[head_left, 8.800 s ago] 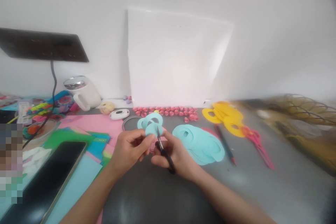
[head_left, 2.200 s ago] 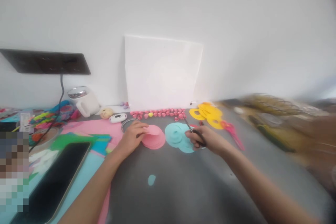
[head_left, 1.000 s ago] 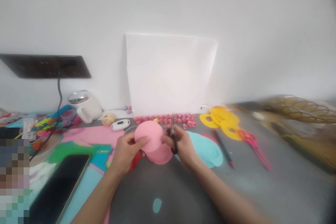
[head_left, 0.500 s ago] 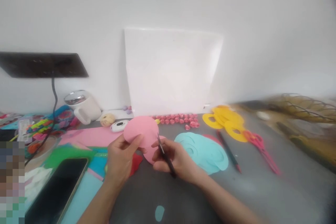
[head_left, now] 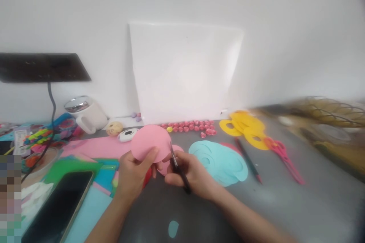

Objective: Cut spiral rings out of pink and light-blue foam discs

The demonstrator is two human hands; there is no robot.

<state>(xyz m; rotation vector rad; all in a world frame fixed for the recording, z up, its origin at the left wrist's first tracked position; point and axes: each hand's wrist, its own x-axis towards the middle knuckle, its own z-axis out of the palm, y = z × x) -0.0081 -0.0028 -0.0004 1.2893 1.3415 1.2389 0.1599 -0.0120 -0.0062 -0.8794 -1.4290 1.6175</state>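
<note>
My left hand [head_left: 132, 172] pinches a pink paper circle [head_left: 149, 142] and holds it up above the grey table [head_left: 285, 205]. My right hand [head_left: 191, 172] grips black-handled scissors [head_left: 178, 169], their blades touching the circle's right edge. More pink circles [head_left: 171, 159] lie under my hands, mostly hidden. A stack of light blue cut circles [head_left: 221, 161] rests just right of my right hand.
Yellow paper rings [head_left: 245, 127], pink scissors [head_left: 281, 155], a dark pencil [head_left: 248, 159] and a row of red paper roses [head_left: 191, 126] lie behind. A phone [head_left: 58, 207] on coloured sheets sits left, a white mug [head_left: 87, 114] further back, a wire basket [head_left: 327, 115] right. A blue scrap [head_left: 173, 228] lies near.
The light blue piece I was cutting is gone from my hands. My left hand picked a pink circle off the stack and lifted it; the scissors came back to its right edge.
</note>
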